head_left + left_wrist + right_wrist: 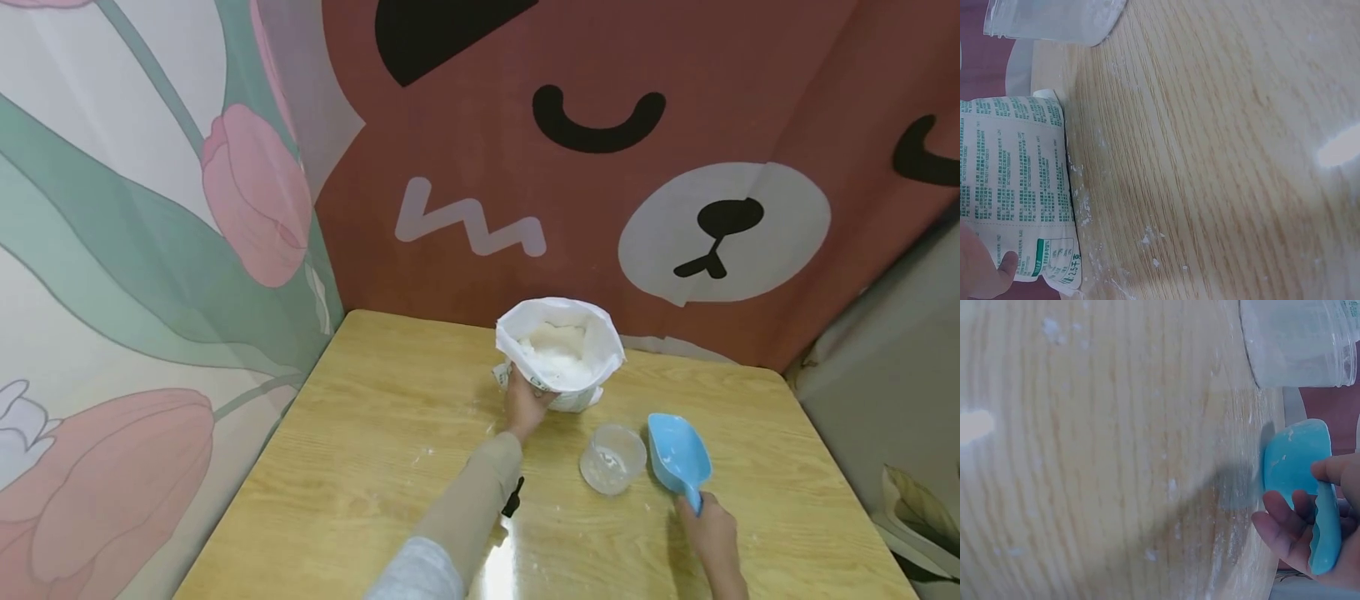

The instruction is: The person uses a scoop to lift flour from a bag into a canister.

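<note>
Head: gripping a white paper bag point(576, 401) of powder point(558, 352) on a wood-grain table point(390, 400) with left hand point(527, 406), near a clear cylindrical jar point(612, 460); holding a blue plastic scoop point(678, 450) with right hand point(710, 529). Left wrist: pressing thumb point(1005, 274) against green print point(1042, 181). Right wrist: pinching a wavy handle point(1327, 534).
</note>
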A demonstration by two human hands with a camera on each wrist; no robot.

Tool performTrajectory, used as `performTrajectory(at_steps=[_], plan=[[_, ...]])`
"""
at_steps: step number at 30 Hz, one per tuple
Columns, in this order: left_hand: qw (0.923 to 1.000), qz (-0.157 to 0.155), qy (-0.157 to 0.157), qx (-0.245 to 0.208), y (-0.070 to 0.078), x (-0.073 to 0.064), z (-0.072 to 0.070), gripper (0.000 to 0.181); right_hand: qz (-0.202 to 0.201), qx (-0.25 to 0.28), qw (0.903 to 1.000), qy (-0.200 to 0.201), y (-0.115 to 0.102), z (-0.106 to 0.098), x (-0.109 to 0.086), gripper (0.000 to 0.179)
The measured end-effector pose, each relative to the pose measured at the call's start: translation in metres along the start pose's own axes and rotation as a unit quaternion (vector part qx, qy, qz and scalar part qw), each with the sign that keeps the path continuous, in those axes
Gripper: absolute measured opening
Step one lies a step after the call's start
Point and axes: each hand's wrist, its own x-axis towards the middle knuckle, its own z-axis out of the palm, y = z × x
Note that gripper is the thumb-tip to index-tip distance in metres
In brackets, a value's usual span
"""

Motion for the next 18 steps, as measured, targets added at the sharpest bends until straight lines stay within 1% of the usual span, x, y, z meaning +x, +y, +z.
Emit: performTrajectory(at_steps=[5, 7, 14, 18], plan=[[0.9999, -0.013, -0.006, -0.002, 0.002, 0.001, 0.001, 0.092, 0.005, 0.016, 0.9998, -0.007, -0.001, 0.000, -0.001, 0.037], [0.9999, -0.009, -0.004, -0.003, 0.002, 0.000, 0.001, 0.093, 0.008, 0.023, 0.9996, -0.009, -0.002, 0.000, -0.003, 0.038], [0.9999, -0.005, 0.001, -0.013, 0.003, 0.000, 0.000, 0.092, -0.006, 0.019, 0.9996, 0.020, -0.009, -0.004, -0.008, 0.039], [0.9999, -0.007, 0.003, -0.014, 0.003, -0.002, 0.000, 0.092, -0.008, 0.021, 0.9995, 0.022, -0.010, -0.005, -0.011, 0.040]])
